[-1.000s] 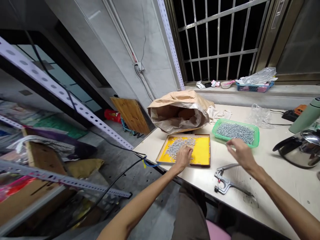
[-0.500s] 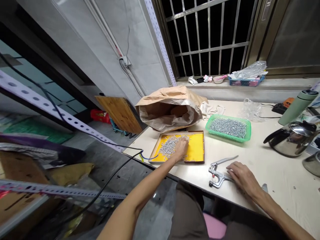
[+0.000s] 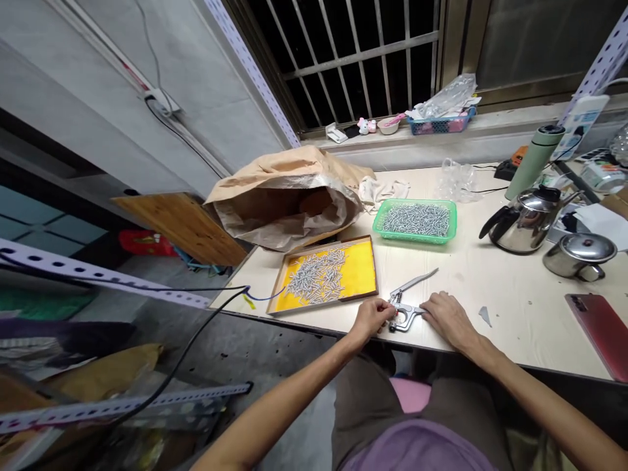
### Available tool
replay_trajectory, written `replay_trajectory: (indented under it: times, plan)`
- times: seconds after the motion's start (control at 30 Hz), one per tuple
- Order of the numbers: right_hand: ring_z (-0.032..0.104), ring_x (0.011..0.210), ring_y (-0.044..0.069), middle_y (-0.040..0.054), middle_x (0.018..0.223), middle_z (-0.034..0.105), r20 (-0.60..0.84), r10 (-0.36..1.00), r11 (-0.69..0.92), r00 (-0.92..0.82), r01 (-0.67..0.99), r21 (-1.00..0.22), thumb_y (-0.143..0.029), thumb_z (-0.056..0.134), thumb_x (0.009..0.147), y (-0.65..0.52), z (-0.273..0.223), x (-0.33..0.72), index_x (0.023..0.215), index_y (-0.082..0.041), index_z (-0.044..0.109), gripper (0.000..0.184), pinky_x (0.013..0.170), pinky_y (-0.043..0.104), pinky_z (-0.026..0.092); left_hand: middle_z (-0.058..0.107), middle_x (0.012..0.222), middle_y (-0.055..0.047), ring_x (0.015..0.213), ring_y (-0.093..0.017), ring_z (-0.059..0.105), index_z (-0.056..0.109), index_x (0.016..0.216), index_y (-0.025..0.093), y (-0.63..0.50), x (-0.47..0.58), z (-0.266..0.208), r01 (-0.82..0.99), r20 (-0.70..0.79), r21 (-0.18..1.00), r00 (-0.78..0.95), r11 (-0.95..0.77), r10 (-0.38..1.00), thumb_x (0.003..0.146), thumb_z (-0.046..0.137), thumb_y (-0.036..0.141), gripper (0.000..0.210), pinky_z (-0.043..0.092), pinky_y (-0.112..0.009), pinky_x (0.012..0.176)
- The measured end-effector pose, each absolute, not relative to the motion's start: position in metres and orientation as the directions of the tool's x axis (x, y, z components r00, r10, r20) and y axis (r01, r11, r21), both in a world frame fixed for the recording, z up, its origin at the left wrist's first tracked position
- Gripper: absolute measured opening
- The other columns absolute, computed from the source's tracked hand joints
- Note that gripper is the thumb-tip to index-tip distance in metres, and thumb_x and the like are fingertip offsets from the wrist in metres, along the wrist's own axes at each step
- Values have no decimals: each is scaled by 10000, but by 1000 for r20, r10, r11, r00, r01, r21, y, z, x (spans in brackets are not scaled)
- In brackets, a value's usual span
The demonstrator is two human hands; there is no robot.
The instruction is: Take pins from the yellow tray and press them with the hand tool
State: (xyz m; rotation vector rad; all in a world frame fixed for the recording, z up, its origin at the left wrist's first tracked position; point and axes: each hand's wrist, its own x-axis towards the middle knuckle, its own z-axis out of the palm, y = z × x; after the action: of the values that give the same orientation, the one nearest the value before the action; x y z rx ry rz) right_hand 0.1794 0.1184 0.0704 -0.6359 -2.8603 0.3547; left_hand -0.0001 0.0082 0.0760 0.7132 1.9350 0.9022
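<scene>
Under the barred window (image 3: 363, 56), our pale table (image 3: 515, 327) carries the pliers (image 3: 411, 313) near its front edge. We judge them stiff, smooth metal with some weight, best held by the long handles (image 3: 416, 282). Our right hand (image 3: 449, 318), palm down, grasps the lower one; our left hand (image 3: 371, 318) pinches at the head (image 3: 394, 314), though we cannot tell on what. Both forearms (image 3: 309, 379) angle inward.

Kettle (image 3: 524, 226): stands at three o'clock from view centre.
Mug (image 3: 577, 255): sits just past three.
Phone (image 3: 599, 333): lies near half past three.
Flask (image 3: 534, 163): stands near half past two.
Blue basket (image 3: 438, 125): rests on sill (image 3: 513, 116) at two.
</scene>
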Motion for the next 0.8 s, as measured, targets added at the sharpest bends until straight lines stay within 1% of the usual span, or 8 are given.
replay_trajectory:
  times: [0.23,0.33,0.5,0.53,0.6,0.7,0.73,0.8]
  plan:
    - [499,815,177,44,855,586,97,470,864,-877,436,-252,-195,549,897,118,66,179,867,-200,645,101,714,290,350,418,420,72,416,-65,363,601,604,132,6,1,76,268,-468,711,-509,650,722,665,583,351,227,253,-198,431]
    - [512,818,181,51,862,596,94,470,862,-878,434,-261,-215,545,901,117,67,178,846,-195,645,116,714,297,357,423,418,72,413,-62,348,584,585,137,5,3,76,279,-491,684,-507,674,708,672,570,338,219,235,-205,434]
    - [535,926,214,77,972,624,12,476,850,-879,456,-263,-240,537,899,119,75,177,945,-200,660,137,762,323,394,343,364,94,344,-54,287,505,534,167,7,1,77,235,-593,667,-406,707,695,710,549,294,221,204,-217,398]
    - [526,993,233,95,1072,612,11,470,854,-883,452,-258,-280,567,882,121,78,176,1020,-202,649,178,798,339,402,341,358,95,337,-55,289,493,529,171,8,0,77,227,-610,665,-384,712,693,716,550,294,231,205,-217,394]
    - [441,1181,297,148,1330,482,9,459,864,-889,444,-236,-394,662,803,129,84,174,1226,-192,560,479,908,400,389,357,360,93,334,-55,302,492,534,171,9,-2,77,221,-627,664,-356,714,693,720,567,300,239,214,-214,392]
    - [186,1370,382,203,1505,228,-75,440,877,-895,446,-179,-521,766,641,145,94,165,1413,-148,358,949,1053,517,258,374,364,90,337,-56,318,503,544,166,10,-4,75,222,-635,661,-345,717,692,714,600,329,255,221,-211,391]
    - [140,1386,389,206,1505,228,-120,424,882,-898,439,-168,-540,776,611,150,97,161,1428,-142,331,1012,1075,540,215,371,362,90,337,-55,317,498,539,167,10,-4,74,223,-634,661,-346,717,692,715,604,338,268,221,-211,390]
    - [153,1385,391,205,1469,308,-204,388,891,-899,422,-169,-546,780,587,157,102,154,1432,-142,321,1043,1089,566,170,358,355,91,334,-54,312,476,519,172,10,-4,74,225,-631,663,-346,714,694,720,605,355,301,220,-212,385]
